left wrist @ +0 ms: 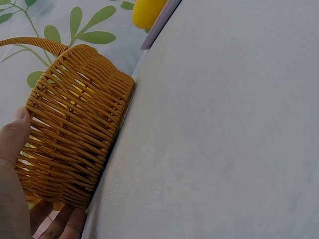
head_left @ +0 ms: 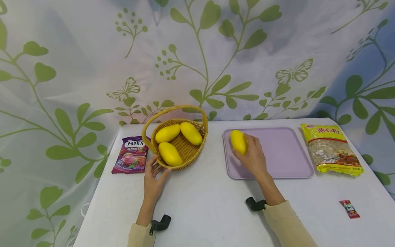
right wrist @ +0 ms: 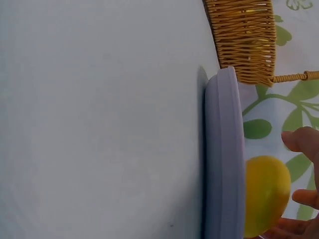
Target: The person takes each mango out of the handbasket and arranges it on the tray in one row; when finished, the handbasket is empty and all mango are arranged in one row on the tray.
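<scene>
A wicker basket [head_left: 189,158] with an arched handle stands on the table, with three yellow mangoes [head_left: 170,154] inside it. My left hand [head_left: 154,180] grips the basket's near left side, the thumb on its wall near the rim and the other fingers low on the wall in the left wrist view. On the left part of a purple tray [head_left: 277,154] is another yellow mango [right wrist: 266,194]. My right hand [head_left: 254,156] is around its right side. In the right wrist view the thumb stands apart from this mango, and the lower fingers reach close beside it; contact is unclear.
A purple candy bag [head_left: 131,156] lies left of the basket, partly behind its rim. Right of the tray is a yellow-and-clear pasta bag [head_left: 333,149]. A small red wrapped packet [head_left: 350,209] lies nearer the front right. A leaf-patterned cloth [head_left: 216,61] hangs behind the table.
</scene>
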### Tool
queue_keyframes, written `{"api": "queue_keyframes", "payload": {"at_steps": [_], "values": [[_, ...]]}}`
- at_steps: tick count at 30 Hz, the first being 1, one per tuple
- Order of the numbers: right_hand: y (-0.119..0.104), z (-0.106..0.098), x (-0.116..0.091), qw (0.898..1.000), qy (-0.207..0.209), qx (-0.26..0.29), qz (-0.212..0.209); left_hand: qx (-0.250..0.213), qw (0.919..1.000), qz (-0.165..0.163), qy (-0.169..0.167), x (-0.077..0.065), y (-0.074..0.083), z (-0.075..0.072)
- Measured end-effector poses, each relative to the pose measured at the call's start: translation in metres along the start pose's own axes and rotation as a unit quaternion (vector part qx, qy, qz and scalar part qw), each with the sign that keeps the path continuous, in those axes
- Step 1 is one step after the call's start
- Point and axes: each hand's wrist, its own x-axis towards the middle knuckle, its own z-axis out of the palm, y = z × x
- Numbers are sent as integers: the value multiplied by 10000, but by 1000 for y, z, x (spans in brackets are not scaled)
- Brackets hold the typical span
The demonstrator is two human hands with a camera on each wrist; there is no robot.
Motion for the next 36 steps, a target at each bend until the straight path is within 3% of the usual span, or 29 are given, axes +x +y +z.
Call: {"api": "queue_keyframes", "payload": {"at_steps": [7,17,23,26,36], "values": [[-16,-5,2,9970,530,41,-555,8,10000,46,-39,1,-1,2],[-64,-1,9,9887,-341,377,-1409,51,9999,-109,-63,1,0,3],[-86,20,14,9619,-1160,507,-2422,40,9999,-138,-45,1,0,2],[-98,34,15,9474,-1559,581,-2733,70,9998,-197,-41,-1,-1,1],[-132,73,21,9135,-2676,346,-3044,-38,10000,-13,17,1,-2,0]]}}
